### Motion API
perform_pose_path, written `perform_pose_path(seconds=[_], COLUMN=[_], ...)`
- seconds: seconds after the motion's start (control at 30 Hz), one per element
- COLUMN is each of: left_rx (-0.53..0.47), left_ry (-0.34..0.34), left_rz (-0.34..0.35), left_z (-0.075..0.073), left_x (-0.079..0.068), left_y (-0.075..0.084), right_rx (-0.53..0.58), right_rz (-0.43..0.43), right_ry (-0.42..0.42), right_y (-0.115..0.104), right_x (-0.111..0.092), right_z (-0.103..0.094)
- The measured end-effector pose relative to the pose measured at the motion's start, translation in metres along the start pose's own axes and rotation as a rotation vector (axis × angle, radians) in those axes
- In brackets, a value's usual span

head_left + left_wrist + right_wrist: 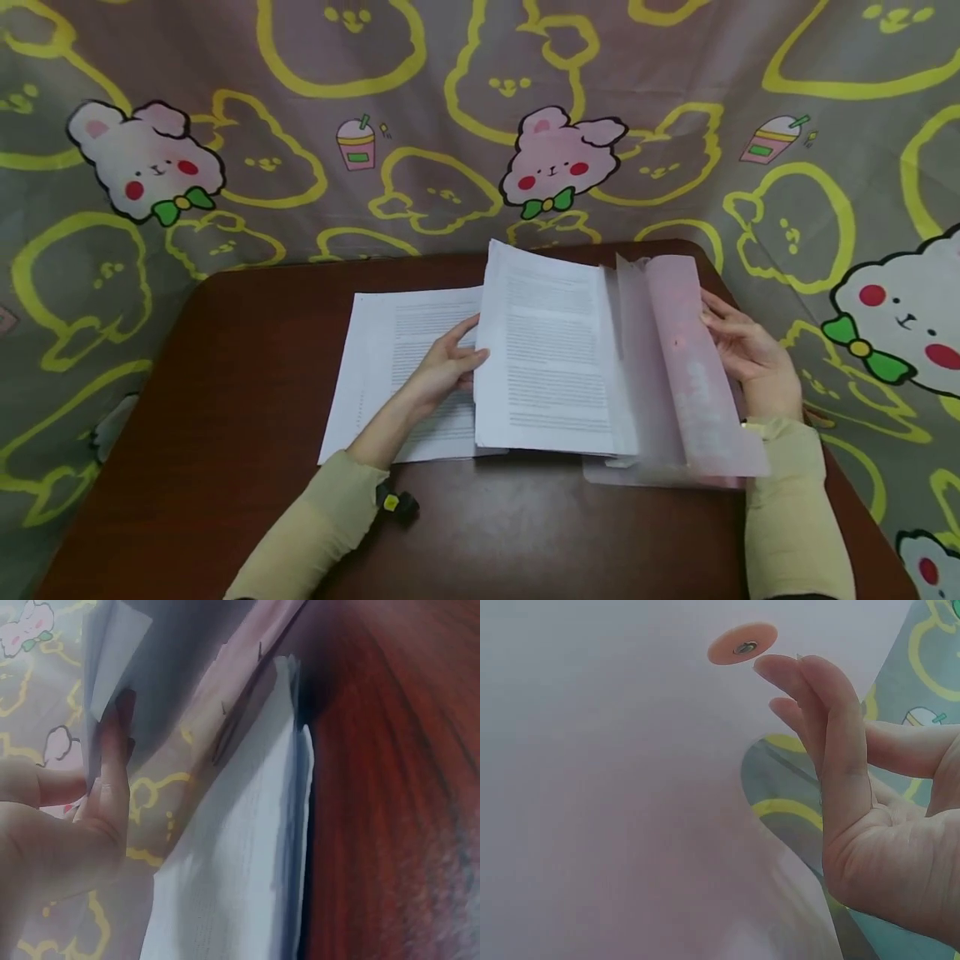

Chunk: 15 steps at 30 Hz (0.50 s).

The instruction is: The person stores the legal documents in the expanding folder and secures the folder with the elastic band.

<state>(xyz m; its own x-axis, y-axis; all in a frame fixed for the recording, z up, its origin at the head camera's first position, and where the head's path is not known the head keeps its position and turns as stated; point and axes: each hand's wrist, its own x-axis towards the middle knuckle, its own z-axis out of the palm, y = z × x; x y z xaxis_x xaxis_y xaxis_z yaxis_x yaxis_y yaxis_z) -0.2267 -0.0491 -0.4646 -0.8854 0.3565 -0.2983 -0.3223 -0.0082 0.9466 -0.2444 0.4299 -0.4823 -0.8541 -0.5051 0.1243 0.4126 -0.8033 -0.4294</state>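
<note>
In the head view, my left hand point(442, 367) pinches the left edge of a thin stack of printed sheets point(555, 350), thumb on top. That stack is raised and tilted, partly over other printed sheets point(367, 358) lying on the table. The left wrist view shows the left hand point(90, 817) with the sheets between thumb and fingers. At the right, my right hand point(750, 350) holds the edge of the pink translucent flap of a document folder point(697, 367), which curls back. An orange round snap button point(742, 643) on it is near the right fingertips.
The dark brown wooden table point(225, 400) lies under everything. A patterned curtain point(420, 108) hangs behind and at the sides. A small black object with a yellow spot point(397, 504) is beside the left sleeve.
</note>
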Motion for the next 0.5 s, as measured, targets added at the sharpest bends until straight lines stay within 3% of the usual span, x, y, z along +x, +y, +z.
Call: perform_pose_path(seconds=[0.3,0.5], left_rx=[0.016,0.009], left_ry=[-0.018,-0.047], left_rz=[-0.038,-0.060], left_z=[0.016,0.022], left_x=[0.008,0.008], left_y=[-0.013,-0.022], right_rx=[-0.102,-0.094], right_rz=[0.033,0.034], right_ry=[-0.008,0.003], right_y=[0.000,0.000], right_x=[-0.012,-0.018], right_z=[-0.002,-0.004])
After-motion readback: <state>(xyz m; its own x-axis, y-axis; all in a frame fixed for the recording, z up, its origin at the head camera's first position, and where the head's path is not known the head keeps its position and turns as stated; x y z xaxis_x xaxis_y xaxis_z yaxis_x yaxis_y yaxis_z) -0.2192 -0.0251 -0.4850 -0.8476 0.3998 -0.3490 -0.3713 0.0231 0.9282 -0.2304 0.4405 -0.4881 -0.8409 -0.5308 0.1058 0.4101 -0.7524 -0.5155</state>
